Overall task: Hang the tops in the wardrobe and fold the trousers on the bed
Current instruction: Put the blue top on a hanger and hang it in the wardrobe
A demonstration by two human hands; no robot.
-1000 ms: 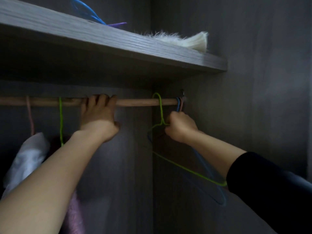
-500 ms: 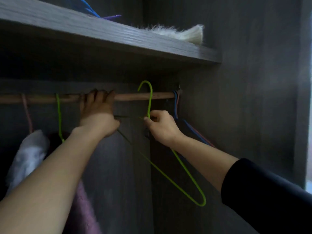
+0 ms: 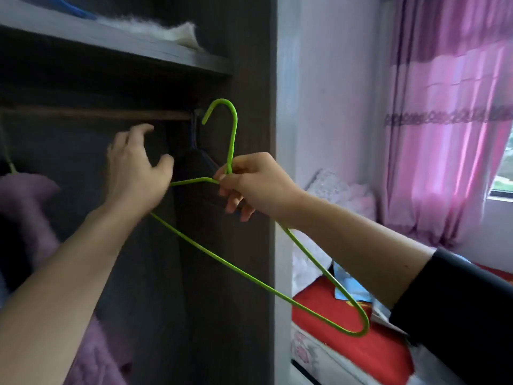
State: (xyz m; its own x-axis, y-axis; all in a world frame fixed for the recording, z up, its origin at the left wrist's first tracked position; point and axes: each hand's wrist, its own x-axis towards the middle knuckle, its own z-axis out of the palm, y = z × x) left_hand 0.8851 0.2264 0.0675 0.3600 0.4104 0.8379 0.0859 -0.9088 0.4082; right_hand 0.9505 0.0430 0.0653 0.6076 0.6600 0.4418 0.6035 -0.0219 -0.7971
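Two bare hands are raised in front of an open dark grey wooden wardrobe [image 3: 249,65]. The right hand [image 3: 255,184], with a black sleeve [image 3: 458,315] on its forearm, pinches a thin bright green wire hanger [image 3: 234,132] at the neck, just under the hook; thumb and forefinger are closed on the wire and the other fingers [image 3: 231,204] curl loosely below. The hanger carries nothing and is off the brown wooden rail [image 3: 111,113]; its hook points up beside the right end of the rail, and its long triangle slopes down to the right, toward the bed with a red cover [image 3: 333,323]. The left hand [image 3: 136,173] is just below the rail, its fingers spread and lightly bent, holding nothing; whether the hanger's left shoulder touches it, I cannot tell. A purple fluffy top [image 3: 25,195] hangs at the far left of the wardrobe. A white furry item [image 3: 177,31] lies on the grey shelf [image 3: 166,55] above. Pink curtains [image 3: 444,134] cover the window at the right.
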